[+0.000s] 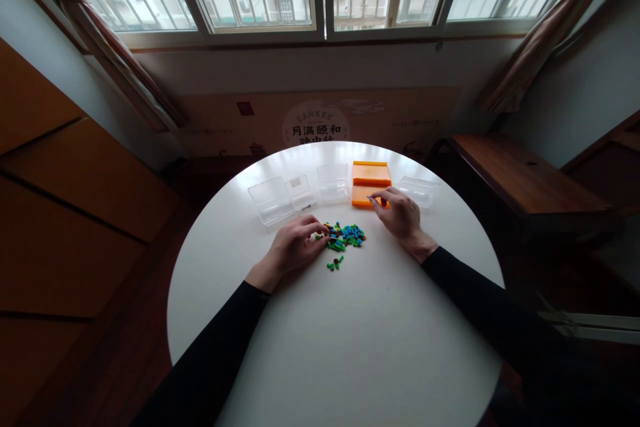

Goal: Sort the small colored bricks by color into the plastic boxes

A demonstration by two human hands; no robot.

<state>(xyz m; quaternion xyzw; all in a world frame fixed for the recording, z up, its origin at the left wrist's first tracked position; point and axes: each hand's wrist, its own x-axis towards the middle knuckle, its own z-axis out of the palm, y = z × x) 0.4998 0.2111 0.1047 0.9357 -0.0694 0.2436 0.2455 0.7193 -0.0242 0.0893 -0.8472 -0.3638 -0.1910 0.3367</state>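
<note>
A pile of tiny building bricks (345, 236), mostly green and blue with some brown and yellow, lies on the white round table (350, 333). At its left edge is my left hand (297, 240), fingers bent and thumb and fingertips close together among the bricks; what they grip is too small to make out. My right hand (400, 213) is over the near half of an orange open case (371, 173). Between its thumb and forefinger is a small blue brick (369, 197). A few green and brown bricks (335, 263) sit apart, just nearer to me.
Clear plastic boxes stand along the far side: a large open one (270, 200), a small one (300, 191), another (333, 183) left of the orange case, and one (417, 192) behind my right hand. A wooden bench (530, 173) is beyond the table's right edge.
</note>
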